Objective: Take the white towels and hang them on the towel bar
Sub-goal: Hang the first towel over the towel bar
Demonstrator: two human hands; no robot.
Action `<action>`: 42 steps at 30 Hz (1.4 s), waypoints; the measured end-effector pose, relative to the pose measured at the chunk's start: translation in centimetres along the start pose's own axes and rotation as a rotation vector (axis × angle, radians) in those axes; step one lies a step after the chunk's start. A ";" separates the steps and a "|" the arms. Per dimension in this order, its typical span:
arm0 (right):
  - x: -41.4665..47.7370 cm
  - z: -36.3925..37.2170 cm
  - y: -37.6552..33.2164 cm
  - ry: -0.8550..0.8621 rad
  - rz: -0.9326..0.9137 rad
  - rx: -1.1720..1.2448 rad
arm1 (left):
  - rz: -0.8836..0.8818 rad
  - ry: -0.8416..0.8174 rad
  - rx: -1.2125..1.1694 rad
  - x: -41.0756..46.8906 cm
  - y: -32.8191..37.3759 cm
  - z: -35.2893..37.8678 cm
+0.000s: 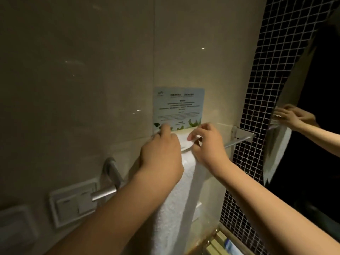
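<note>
A bathroom: tiled wall, mirror, towel bar.

Dim, yellowish-green light is filling the frame, pooling brightest at centre on the wall around the notice and on the towel. Tiny glints are sparkling on the glossy wall tiles at upper left. The right edge is sinking into black. Wide-angle distortion is bowing the towel bar and the mosaic grid. The notice's print is blurring beyond reading, and the switch plate at lower left is smearing soft.
</note>
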State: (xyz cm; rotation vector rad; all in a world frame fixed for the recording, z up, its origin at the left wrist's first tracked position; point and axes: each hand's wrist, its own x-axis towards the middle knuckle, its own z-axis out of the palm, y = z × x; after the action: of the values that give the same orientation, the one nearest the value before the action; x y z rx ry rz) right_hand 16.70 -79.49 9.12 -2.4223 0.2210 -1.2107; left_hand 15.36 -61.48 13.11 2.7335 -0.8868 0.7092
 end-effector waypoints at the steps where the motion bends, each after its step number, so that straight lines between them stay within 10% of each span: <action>1: -0.2 -0.3 0.2 -0.058 0.038 -0.006 | 0.013 -0.043 0.041 -0.2 0.0 0.2; 21: -3.0 -1.6 0.8 -0.299 0.040 -0.069 | 0.127 -0.244 -0.094 -3.1 -3.4 1.6; 30: -10.8 -0.8 3.3 0.168 0.258 0.241 | 0.122 -0.193 0.002 -2.7 -3.0 2.0; 34: -13.3 0.3 5.4 -0.302 0.621 0.587 | 0.086 -0.195 -0.031 -2.5 -2.9 2.2; 42: -13.9 0.8 4.7 -0.280 0.436 0.408 | 0.255 0.447 -0.141 -8.6 -2.9 5.6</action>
State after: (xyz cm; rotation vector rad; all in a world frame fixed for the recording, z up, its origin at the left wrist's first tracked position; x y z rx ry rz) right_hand 9.09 -78.99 -3.43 -2.0151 0.3550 -0.6422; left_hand 13.10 -56.55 3.91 2.2250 -1.1266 1.1925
